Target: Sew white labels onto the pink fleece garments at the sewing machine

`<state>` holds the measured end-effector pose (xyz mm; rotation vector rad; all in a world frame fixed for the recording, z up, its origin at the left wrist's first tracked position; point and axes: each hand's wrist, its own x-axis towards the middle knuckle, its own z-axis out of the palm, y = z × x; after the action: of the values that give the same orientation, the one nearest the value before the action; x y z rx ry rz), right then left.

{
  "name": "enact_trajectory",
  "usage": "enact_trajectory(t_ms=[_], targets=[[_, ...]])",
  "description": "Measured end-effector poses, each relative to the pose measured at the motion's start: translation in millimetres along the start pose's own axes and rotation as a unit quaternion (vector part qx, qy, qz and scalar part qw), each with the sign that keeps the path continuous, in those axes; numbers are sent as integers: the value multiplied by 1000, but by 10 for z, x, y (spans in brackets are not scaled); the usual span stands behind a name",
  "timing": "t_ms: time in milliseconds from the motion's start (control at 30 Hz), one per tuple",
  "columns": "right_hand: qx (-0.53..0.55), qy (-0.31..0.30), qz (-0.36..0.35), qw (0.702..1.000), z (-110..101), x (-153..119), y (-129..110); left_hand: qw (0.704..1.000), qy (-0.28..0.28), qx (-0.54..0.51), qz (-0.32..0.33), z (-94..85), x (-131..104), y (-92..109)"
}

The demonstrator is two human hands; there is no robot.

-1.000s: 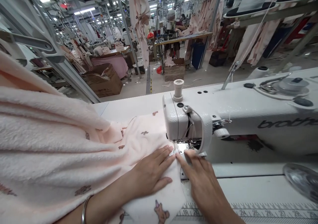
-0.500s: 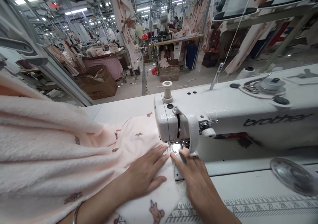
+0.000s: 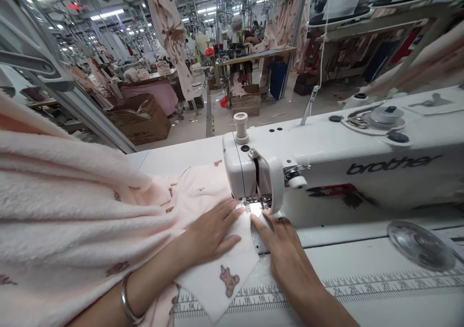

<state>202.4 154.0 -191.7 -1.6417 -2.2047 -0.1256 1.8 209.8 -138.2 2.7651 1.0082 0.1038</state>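
Pressing pink cloth [image 3: 203, 184] flat beside the needle of a white sewing machine [image 3: 253, 167], left hand [image 3: 212, 230] open, palm down; right hand [image 3: 284, 247] open, fingertips at its edge.

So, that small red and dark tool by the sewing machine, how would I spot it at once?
Find the big white sewing machine, then the black "brother" lettering along its arm. Just below the lettering's left end lies the slim red and dark pointed tool. Its red sets it apart from the dark fuzzy tuft beside it.
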Motion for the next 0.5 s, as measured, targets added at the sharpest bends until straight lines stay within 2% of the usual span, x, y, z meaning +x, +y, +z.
enact_trajectory(t_ms=[133, 267, 367, 500], targets=[[21, 9, -41, 999, -58, 1, -22, 1000, 12, 6, 0, 20, -21, -9], [41, 43, -89, 994, -83, -11, -78, 1000, 30, 5, 5, 51, -51, -9], [33, 76, -89, 993, -45, -13, -174, 998, 55, 2, 8, 93, -52, -15], [16, 96, -70, 993, 67, 13, -436, 995, 97, -1, 4, 135, -53, -67]])
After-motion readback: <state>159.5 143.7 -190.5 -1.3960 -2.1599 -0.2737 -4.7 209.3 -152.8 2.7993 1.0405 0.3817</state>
